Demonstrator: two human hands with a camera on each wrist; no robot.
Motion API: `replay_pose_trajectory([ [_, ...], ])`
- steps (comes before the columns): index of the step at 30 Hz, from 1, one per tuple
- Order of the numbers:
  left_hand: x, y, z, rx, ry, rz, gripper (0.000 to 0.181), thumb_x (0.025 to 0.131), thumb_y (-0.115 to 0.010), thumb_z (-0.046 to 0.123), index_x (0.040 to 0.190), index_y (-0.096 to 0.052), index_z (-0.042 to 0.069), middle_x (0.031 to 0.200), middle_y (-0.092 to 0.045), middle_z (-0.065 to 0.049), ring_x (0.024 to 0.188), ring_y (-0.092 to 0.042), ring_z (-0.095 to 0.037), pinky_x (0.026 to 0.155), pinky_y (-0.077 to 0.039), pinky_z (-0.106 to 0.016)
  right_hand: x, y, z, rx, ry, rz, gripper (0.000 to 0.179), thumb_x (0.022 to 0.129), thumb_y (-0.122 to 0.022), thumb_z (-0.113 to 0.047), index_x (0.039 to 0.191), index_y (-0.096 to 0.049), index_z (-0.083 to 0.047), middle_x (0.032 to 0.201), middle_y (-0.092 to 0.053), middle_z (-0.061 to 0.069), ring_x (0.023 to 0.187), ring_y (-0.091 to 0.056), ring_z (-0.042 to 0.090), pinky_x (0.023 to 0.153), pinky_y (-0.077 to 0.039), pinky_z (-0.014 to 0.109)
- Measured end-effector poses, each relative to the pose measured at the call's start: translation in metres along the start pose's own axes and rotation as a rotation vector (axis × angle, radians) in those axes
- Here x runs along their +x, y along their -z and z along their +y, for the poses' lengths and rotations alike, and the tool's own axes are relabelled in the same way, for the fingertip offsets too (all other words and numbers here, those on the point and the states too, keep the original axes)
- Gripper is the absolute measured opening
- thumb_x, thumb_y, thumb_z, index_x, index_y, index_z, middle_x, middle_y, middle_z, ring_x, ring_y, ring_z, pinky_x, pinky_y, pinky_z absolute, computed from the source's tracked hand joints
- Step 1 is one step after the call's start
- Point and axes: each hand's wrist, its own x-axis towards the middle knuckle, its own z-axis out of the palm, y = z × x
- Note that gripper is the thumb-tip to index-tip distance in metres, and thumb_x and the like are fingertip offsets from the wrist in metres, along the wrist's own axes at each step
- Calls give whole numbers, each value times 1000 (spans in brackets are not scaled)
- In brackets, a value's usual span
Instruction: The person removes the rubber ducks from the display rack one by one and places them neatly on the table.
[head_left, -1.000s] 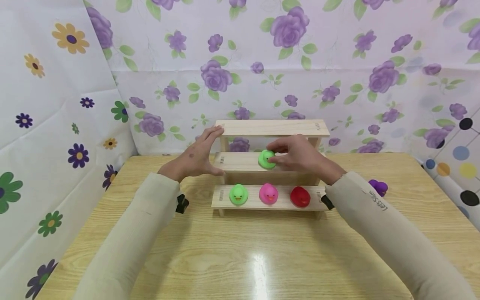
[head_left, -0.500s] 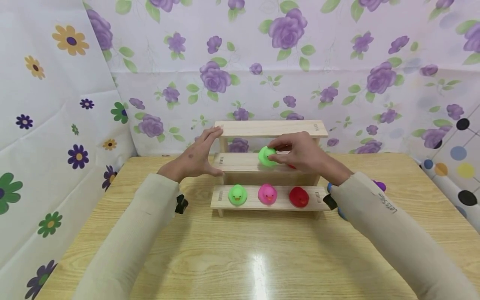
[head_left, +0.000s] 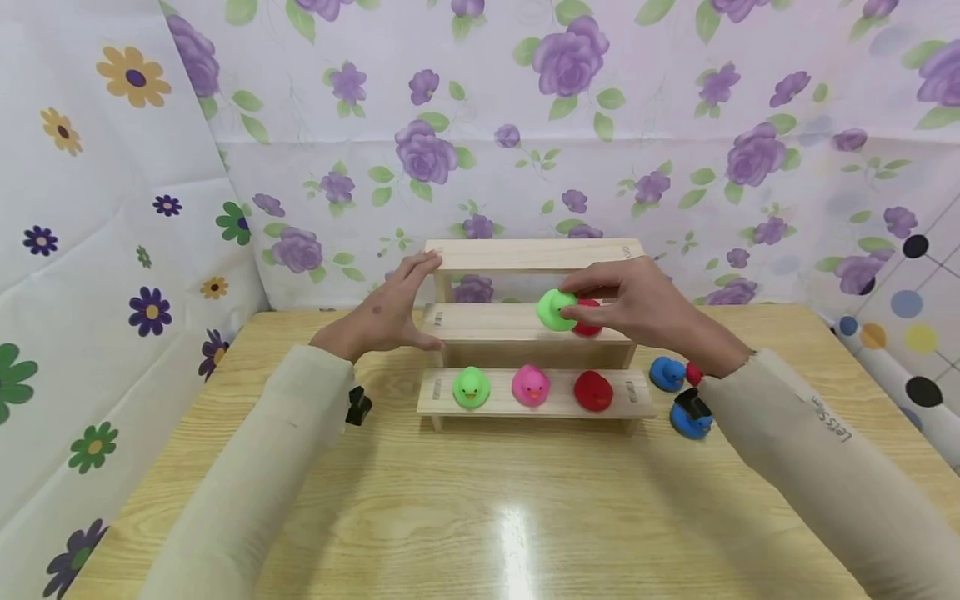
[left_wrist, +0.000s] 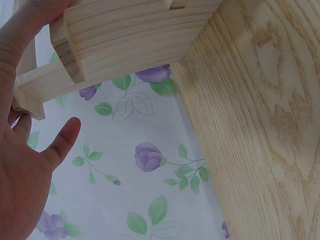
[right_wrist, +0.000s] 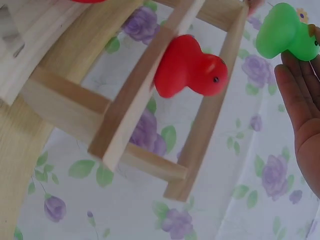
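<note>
My right hand [head_left: 637, 304] pinches a green rubber duck [head_left: 557, 310] between thumb and fingers, held in front of the middle shelf. In the right wrist view the green duck [right_wrist: 287, 32] is clear of the wood. A red duck [head_left: 587, 317], partly hidden by that hand in the head view, sits on the middle shelf. My left hand [head_left: 382, 312] rests its extended fingertips on the left end of the wooden shelf rack [head_left: 536, 255], thumb spread lower near the middle shelf. The left wrist view shows this thumb [left_wrist: 65, 140] standing off the wood.
On the bottom shelf stand a green duck [head_left: 471, 388], a pink duck [head_left: 531, 386] and a dark red duck [head_left: 593, 391]. Right of the rack, blue ducks [head_left: 667, 373] and a partly covered red duck [head_left: 694, 372] lie on the wooden table [head_left: 450, 508]. Flowered cloth [head_left: 510, 167] hangs behind.
My right hand has lifted the green duck off the middle shelf and carried it rightward. The red duck behind it and the blue ducks on the table have come into sight. My left hand stays put.
</note>
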Motion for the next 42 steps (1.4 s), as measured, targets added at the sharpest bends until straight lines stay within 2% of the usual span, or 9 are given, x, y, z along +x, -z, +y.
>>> replay_pose_trajectory([
  [6, 1, 1, 1, 0, 1, 3, 121, 74, -91, 25, 161, -8, 11, 165, -3, -11, 151, -8, -33, 113, -30, -55, -11, 10, 2, -10, 28, 43, 25, 84, -81, -10, 108, -77, -4, 100, -75, 7, 86, -72, 18, 77, -56, 20],
  [9, 1, 1, 1, -8, -1, 5, 122, 73, -92, 24, 161, -8, 11, 165, -4, -11, 151, -8, -33, 113, -30, -55, -17, 13, 3, 3, 28, 54, 24, 85, -81, -9, 108, -78, -5, 99, -75, 6, 86, -72, 16, 77, -55, 18],
  [20, 0, 1, 0, -16, 0, 5, 121, 73, -92, 23, 161, -9, 11, 165, -4, -11, 151, -9, -34, 113, -30, -56, -44, 27, 12, 31, -30, 40, 22, 89, -77, -10, 111, -77, -10, 105, -73, 3, 89, -69, 8, 79, -53, 15],
  [29, 0, 1, 1, -13, 11, -1, 121, 74, -91, 26, 161, -9, 12, 165, -3, -10, 151, -8, -32, 113, -30, -55, -72, 40, 31, -48, 11, 54, 29, 83, -79, 0, 111, -76, -6, 103, -75, 5, 88, -68, -1, 77, -52, 12],
  [33, 1, 1, 1, -12, 14, 0, 121, 73, -92, 26, 161, -9, 12, 165, -3, -9, 151, -9, -32, 113, -31, -54, -88, 45, 38, -81, -36, 68, 27, 83, -80, 0, 108, -77, -9, 103, -74, 3, 88, -67, -1, 76, -51, 11],
  [37, 0, 1, 1, -14, 8, 4, 121, 73, -92, 26, 161, -10, 11, 165, -2, -10, 151, -9, -32, 112, -33, -54, -101, 49, 45, -68, -118, 77, 25, 84, -79, -2, 106, -77, -14, 102, -72, -3, 90, -67, -1, 77, -51, 11],
  [41, -1, 1, 1, -15, 3, 9, 120, 73, -92, 25, 161, -11, 10, 165, -3, -10, 151, -9, -32, 112, -33, -54, -113, 52, 56, -72, -113, 64, 26, 85, -78, -2, 109, -76, -12, 104, -71, -10, 93, -66, -4, 77, -50, 10],
  [42, -1, 1, 1, -15, 3, 9, 120, 73, -92, 25, 161, -11, 10, 165, -3, -10, 151, -9, -32, 112, -33, -54, -115, 53, 58, -69, -103, 59, 26, 85, -78, -1, 110, -76, -11, 104, -71, -11, 91, -66, -4, 74, -51, 11],
])
